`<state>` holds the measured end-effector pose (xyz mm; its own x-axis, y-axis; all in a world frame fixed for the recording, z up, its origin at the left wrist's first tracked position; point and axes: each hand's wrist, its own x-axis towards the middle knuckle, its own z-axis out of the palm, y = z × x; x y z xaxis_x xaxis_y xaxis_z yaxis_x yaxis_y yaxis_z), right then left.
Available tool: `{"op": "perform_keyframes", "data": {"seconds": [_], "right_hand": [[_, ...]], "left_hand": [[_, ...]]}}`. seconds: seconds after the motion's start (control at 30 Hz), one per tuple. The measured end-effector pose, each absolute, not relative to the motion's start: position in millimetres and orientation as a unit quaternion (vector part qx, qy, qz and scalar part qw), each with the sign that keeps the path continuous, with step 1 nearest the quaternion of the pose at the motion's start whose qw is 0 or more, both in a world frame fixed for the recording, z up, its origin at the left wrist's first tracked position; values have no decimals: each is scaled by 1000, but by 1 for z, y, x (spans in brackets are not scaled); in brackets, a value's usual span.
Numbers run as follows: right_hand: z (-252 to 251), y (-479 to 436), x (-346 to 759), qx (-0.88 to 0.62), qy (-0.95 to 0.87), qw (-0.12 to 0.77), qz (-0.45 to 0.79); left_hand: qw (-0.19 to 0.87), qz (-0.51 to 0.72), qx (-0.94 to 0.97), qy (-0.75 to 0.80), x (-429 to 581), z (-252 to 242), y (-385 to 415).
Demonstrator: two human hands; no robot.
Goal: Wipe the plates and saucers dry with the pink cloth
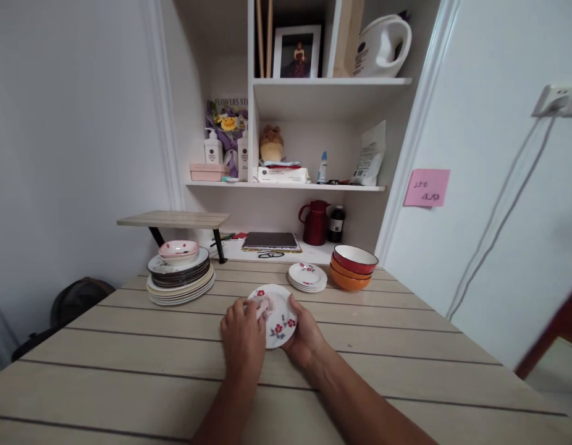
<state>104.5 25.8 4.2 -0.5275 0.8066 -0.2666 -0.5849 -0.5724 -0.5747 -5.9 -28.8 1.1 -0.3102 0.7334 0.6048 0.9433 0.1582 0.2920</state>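
Note:
A small white plate with red flowers (279, 315) is held tilted just above the wooden table (128, 364). My right hand (305, 337) grips its right rim from below. My left hand (242, 337) is closed on a small pale cloth (264, 307) pressed against the plate's face. Behind it lies a short stack of matching small flowered plates (307, 277).
A tall stack of larger plates (180, 283) with a pink bowl (178, 250) on top stands at the left. Red and orange bowls (354, 267) are stacked at the right. Shelves behind hold a red jug (314, 222), bottles and a tablet (270, 240).

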Motion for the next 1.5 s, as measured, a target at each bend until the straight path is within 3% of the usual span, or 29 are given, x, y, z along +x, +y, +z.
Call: {"op": "perform_keyframes", "data": {"seconds": [0.27,0.57,0.73,0.93,1.3,1.5], "right_hand": [[5,29,108,-214,-198,402,868],[3,11,91,-267,-225,394,850],[5,21,101,-261,-205,410,850],[5,38,116,-219,-197,433,852],[-2,17,94,-270,-250,396,841],[4,18,100,-281,-236,400,840]], "left_hand": [[120,-372,-678,-623,17,3,-32],[206,-341,-544,-739,-6,1,-28],[168,-317,-542,-760,-5,1,-29],[104,-353,-641,-674,15,4,-33],[184,-357,-548,-734,-6,-1,-26],[142,-333,-515,-777,-17,-2,-24]]}}
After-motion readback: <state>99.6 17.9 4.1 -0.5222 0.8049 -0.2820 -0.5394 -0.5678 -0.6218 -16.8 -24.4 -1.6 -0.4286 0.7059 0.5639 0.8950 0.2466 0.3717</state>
